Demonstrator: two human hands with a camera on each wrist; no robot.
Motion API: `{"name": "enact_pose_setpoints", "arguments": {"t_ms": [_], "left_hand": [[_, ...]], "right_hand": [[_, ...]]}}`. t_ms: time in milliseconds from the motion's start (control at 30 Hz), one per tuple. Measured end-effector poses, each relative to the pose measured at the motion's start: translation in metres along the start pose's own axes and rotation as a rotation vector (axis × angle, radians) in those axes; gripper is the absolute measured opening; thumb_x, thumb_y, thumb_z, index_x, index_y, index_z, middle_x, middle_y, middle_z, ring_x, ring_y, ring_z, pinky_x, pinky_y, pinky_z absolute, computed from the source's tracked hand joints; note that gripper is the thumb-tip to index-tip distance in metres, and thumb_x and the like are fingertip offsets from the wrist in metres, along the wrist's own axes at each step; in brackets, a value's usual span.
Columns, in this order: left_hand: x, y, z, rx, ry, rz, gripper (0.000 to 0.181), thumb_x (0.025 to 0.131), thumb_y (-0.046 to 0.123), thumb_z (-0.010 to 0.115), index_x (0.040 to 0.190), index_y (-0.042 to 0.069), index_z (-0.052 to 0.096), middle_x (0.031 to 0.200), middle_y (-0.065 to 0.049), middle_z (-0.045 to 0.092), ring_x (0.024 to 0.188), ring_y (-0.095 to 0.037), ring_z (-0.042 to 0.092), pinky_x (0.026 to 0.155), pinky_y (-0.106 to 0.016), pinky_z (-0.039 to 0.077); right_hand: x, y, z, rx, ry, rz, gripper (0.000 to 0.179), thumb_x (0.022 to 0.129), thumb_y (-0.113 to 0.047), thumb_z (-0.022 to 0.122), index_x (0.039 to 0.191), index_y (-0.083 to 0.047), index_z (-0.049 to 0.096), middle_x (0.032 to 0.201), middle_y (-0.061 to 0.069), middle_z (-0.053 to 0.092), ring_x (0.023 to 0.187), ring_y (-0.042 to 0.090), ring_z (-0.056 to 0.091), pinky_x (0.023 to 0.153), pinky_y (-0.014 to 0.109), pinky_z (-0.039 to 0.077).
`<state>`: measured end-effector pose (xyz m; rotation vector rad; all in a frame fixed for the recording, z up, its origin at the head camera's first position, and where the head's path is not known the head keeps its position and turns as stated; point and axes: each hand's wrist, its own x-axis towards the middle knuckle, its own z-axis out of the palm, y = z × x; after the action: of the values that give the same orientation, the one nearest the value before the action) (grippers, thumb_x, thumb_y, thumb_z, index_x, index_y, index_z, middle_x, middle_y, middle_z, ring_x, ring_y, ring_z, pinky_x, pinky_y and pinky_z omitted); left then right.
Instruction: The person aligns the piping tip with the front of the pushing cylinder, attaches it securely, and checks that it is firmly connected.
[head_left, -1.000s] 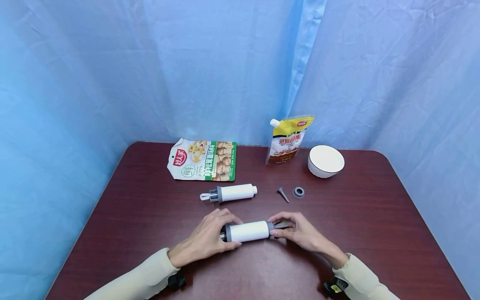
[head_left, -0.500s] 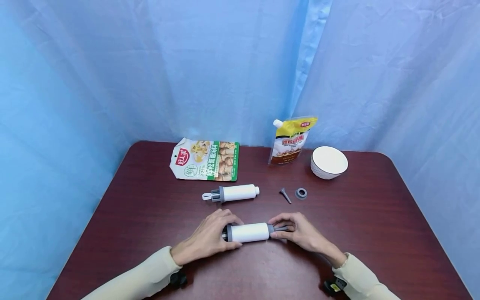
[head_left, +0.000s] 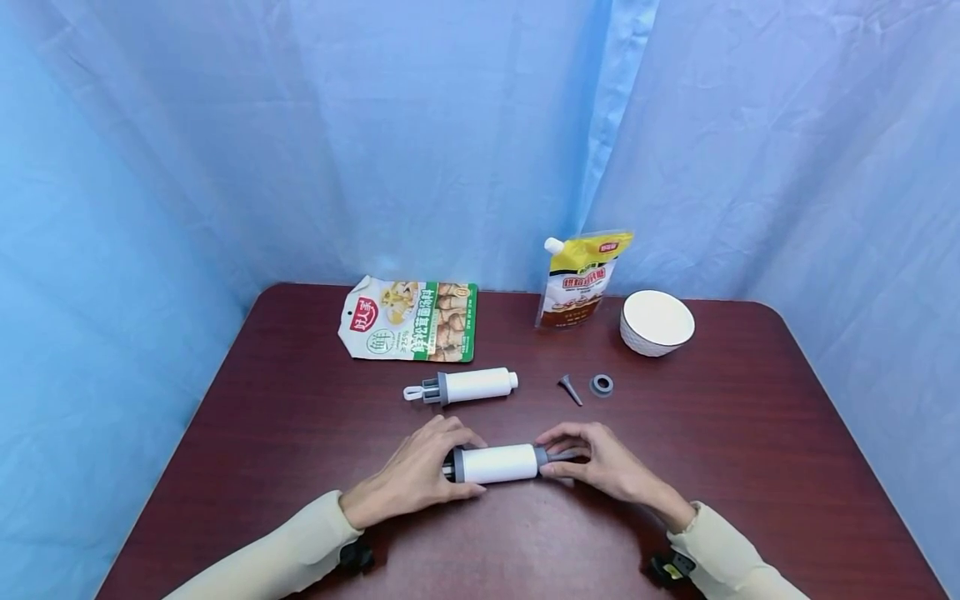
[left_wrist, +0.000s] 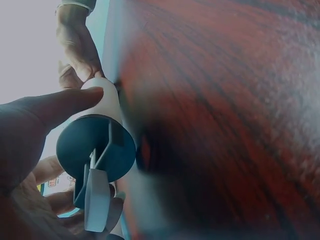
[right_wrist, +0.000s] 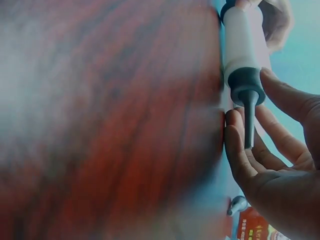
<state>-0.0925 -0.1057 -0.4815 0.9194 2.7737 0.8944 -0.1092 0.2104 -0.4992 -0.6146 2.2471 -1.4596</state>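
Observation:
A piping syringe (head_left: pixel 498 464) with a white barrel lies crosswise near the table's front, held at both ends. At its plunger end, my left hand (head_left: pixel 416 471) grips around the grey flange (left_wrist: pixel 75 145), thumb on the near side of the barrel. A white plunger handle (left_wrist: pixel 97 200) sticks out of that end in the left wrist view. My right hand (head_left: pixel 607 467) pinches the grey end cap (right_wrist: pixel 244 77) between thumb and fingers. From this cap a slim grey nozzle (right_wrist: pixel 249 120) points into the right palm.
Behind the hands lies a second piping syringe (head_left: pixel 476 384). A loose grey nozzle (head_left: pixel 572 392) and a grey ring cap (head_left: pixel 602 385) are to its right. Along the back are a flat food packet (head_left: pixel 412 321), an upright spouted pouch (head_left: pixel 581 283) and a white bowl (head_left: pixel 657 323).

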Motion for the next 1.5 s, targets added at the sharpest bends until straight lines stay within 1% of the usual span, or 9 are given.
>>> {"name": "enact_pose_setpoints", "arguments": {"t_ms": [167,367,567,733,867,1067,1267,1333,1500], "left_hand": [[0.002,0.001,-0.004,-0.009,0.002,0.006,0.048,0.079,0.050,0.089,0.117,0.024,0.074,0.110,0.008,0.067,0.101,-0.009,0.056,0.085,-0.029,0.049],[0.010,0.004,-0.013,-0.010,-0.011,0.021,0.054,0.083,0.055,0.084,0.123,0.022,0.073,0.115,0.006,0.068,0.105,-0.011,0.056,0.092,-0.034,0.050],[0.025,0.012,-0.025,-0.033,-0.034,0.047,0.054,0.088,0.051,0.081,0.128,0.017,0.071,0.124,0.000,0.069,0.113,-0.014,0.060,0.098,-0.040,0.051],[0.043,0.020,-0.035,-0.047,-0.060,0.069,0.048,0.095,0.047,0.074,0.131,0.016,0.070,0.128,-0.002,0.069,0.117,-0.017,0.062,0.101,-0.042,0.051],[0.061,0.025,-0.041,-0.081,-0.082,0.073,0.043,0.100,0.045,0.069,0.133,0.018,0.068,0.129,-0.001,0.069,0.118,-0.018,0.063,0.101,-0.041,0.052],[0.096,0.033,-0.042,-0.126,-0.132,0.102,0.039,0.102,0.033,0.068,0.135,0.013,0.067,0.123,-0.004,0.072,0.109,-0.020,0.068,0.093,-0.037,0.056],[0.136,0.041,-0.036,-0.192,-0.217,0.095,0.038,0.101,0.024,0.070,0.135,0.006,0.066,0.121,-0.012,0.075,0.108,-0.024,0.072,0.093,-0.038,0.058],[0.148,0.040,-0.032,-0.209,-0.235,0.086,0.038,0.099,0.022,0.071,0.132,0.005,0.067,0.118,-0.014,0.076,0.105,-0.023,0.072,0.092,-0.035,0.058],[0.171,0.041,-0.021,-0.179,-0.273,0.073,0.039,0.098,0.021,0.073,0.132,0.004,0.067,0.118,-0.013,0.076,0.105,-0.021,0.073,0.091,-0.026,0.057]], "right_hand": [[-0.002,-0.001,-0.006,-0.027,0.016,-0.029,0.037,0.091,-0.019,0.081,0.123,-0.003,0.070,0.120,0.016,0.074,0.105,0.019,0.073,0.093,0.030,0.060],[-0.004,-0.005,-0.017,-0.076,0.031,-0.010,0.039,0.092,-0.023,0.081,0.123,-0.001,0.070,0.120,0.015,0.074,0.104,0.021,0.073,0.092,0.030,0.060],[-0.007,-0.008,-0.030,-0.119,0.060,0.024,0.039,0.093,-0.027,0.080,0.122,-0.004,0.071,0.118,0.012,0.075,0.101,0.013,0.073,0.089,0.027,0.061],[-0.007,-0.010,-0.041,-0.137,0.091,0.014,0.037,0.094,-0.026,0.079,0.122,-0.003,0.070,0.118,0.013,0.076,0.101,0.013,0.074,0.088,0.028,0.061],[-0.007,-0.010,-0.049,-0.151,0.112,0.011,0.037,0.094,-0.026,0.079,0.122,-0.003,0.070,0.117,0.014,0.076,0.101,0.013,0.075,0.088,0.026,0.061],[-0.009,-0.006,-0.064,-0.166,0.151,-0.001,0.035,0.094,-0.020,0.079,0.122,0.000,0.070,0.117,0.018,0.075,0.099,0.015,0.076,0.085,0.025,0.061],[-0.009,0.002,-0.080,-0.217,0.205,-0.001,0.033,0.094,-0.015,0.078,0.122,0.001,0.070,0.116,0.019,0.075,0.096,0.016,0.076,0.082,0.023,0.061],[-0.009,0.005,-0.085,-0.232,0.226,0.007,0.032,0.094,-0.014,0.079,0.121,0.001,0.070,0.114,0.019,0.075,0.095,0.016,0.076,0.081,0.021,0.060],[-0.006,0.015,-0.098,-0.250,0.306,0.026,0.031,0.089,-0.010,0.083,0.115,0.002,0.071,0.106,0.019,0.076,0.087,0.013,0.076,0.076,0.019,0.059]]}}
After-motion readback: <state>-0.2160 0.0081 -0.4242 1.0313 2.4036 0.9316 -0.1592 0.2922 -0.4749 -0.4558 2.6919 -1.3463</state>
